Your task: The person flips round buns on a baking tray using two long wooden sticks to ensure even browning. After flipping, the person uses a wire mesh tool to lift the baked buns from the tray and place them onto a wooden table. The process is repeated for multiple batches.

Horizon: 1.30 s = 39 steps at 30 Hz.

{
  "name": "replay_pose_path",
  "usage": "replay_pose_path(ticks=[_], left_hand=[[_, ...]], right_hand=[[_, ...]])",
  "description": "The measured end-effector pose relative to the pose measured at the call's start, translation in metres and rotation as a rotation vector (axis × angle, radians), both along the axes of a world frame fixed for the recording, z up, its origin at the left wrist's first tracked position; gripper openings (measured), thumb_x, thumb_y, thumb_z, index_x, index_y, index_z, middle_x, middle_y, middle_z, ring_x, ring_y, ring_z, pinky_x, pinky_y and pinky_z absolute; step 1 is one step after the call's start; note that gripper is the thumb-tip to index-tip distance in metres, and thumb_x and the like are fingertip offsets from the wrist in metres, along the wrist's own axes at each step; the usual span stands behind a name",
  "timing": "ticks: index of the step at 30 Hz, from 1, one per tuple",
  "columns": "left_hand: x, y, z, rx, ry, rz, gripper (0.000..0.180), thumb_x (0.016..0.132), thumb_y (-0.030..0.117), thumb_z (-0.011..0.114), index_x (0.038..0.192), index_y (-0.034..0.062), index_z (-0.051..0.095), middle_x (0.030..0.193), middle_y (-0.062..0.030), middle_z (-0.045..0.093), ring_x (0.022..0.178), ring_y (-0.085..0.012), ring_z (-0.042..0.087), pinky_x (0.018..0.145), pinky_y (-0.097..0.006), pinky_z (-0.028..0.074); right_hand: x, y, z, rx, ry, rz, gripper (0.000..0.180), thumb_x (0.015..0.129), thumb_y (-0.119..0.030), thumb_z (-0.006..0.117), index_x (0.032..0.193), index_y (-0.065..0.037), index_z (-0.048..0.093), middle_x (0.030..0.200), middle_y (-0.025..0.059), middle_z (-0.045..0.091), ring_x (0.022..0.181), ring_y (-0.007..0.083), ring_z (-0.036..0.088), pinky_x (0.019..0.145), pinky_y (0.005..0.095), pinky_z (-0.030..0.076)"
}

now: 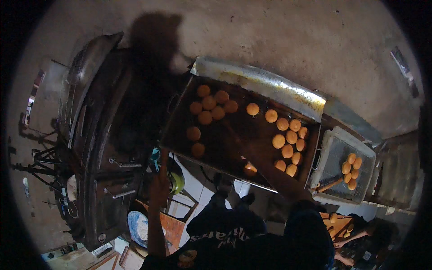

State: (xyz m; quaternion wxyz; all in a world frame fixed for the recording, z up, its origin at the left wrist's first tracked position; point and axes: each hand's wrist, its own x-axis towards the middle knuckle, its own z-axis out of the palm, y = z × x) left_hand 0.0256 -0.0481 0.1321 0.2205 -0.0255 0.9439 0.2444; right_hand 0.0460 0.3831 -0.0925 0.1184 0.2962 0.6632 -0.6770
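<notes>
Round golden-brown fried dough balls point(279, 141) float in dark oil in a wide rectangular fryer point(256, 81) with a metal back plate. They gather at its far left and along its right side, and one lies by the near edge point(250, 169). My right hand point(248, 153) reaches over the oil, closed around what looks like a thin dark stick point(230, 128) pointing to the far left. At the fryer's near left corner is my left hand point(158, 182). Its fingers are too dark to make out, and something narrow extends upward from it.
Right of the fryer, a wire-bottomed tray point(323, 157) holds several fried balls and a wooden-handled tool point(329, 185). A co-worker's hands point(348, 243) are by a board at lower right. A dark metal oven point(112, 180), a green bowl point(177, 182) and a blue basin point(132, 220) are on the left.
</notes>
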Motion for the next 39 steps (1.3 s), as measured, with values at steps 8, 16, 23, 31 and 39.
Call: replay_pose_path(ticks=[8,16,23,31,39], left_hand=[[0.004,0.003,0.013,0.105,0.036,-0.049,0.042,0.099,0.026,0.052,0.134,0.0033,0.050,0.110,-0.0271,0.063,0.099,-0.0449,0.063,0.083,-0.052,0.050],[0.009,0.004,0.029,0.156,0.136,-0.139,0.046,0.101,0.027,0.047,0.136,-0.0023,0.045,0.117,-0.0317,0.058,0.106,-0.0453,0.061,0.084,-0.053,0.047],[0.055,-0.058,-0.015,0.129,0.393,-0.109,0.043,0.103,0.034,0.047,0.126,-0.0014,0.049,0.096,-0.0259,0.063,0.090,-0.0450,0.064,0.074,-0.051,0.048],[0.097,0.026,0.059,0.255,0.013,0.096,0.038,0.104,0.034,0.048,0.122,-0.0004,0.049,0.090,-0.0174,0.058,0.080,-0.0265,0.062,0.071,-0.043,0.048],[0.101,0.025,-0.009,0.267,0.299,-0.129,0.036,0.104,0.030,0.049,0.126,0.0009,0.051,0.107,-0.0218,0.062,0.094,-0.0414,0.062,0.079,-0.047,0.048]], right_hand=[[-0.008,-0.017,0.033,-0.271,-0.019,-0.050,0.039,0.098,-0.037,0.064,0.123,-0.007,0.062,0.072,-0.0010,0.055,0.052,0.0074,0.047,0.042,0.0233,0.033],[0.023,0.007,0.038,-0.360,0.084,-0.114,0.042,0.096,-0.043,0.069,0.112,-0.005,0.069,0.075,-0.0023,0.060,0.054,0.0092,0.050,0.046,0.0265,0.038],[0.074,-0.006,0.111,-0.208,0.211,-0.119,0.030,0.098,-0.039,0.066,0.099,-0.009,0.067,0.070,-0.0050,0.055,0.057,0.0071,0.051,0.048,0.0242,0.039],[0.138,0.013,0.093,-0.147,0.266,-0.221,0.030,0.097,-0.037,0.068,0.102,-0.008,0.070,0.068,-0.0076,0.054,0.054,0.0041,0.046,0.045,0.0234,0.034],[0.155,0.033,0.189,0.024,0.260,-0.241,0.038,0.095,-0.042,0.067,0.091,-0.004,0.066,0.064,-0.0026,0.051,0.046,0.0065,0.041,0.040,0.0255,0.029]])
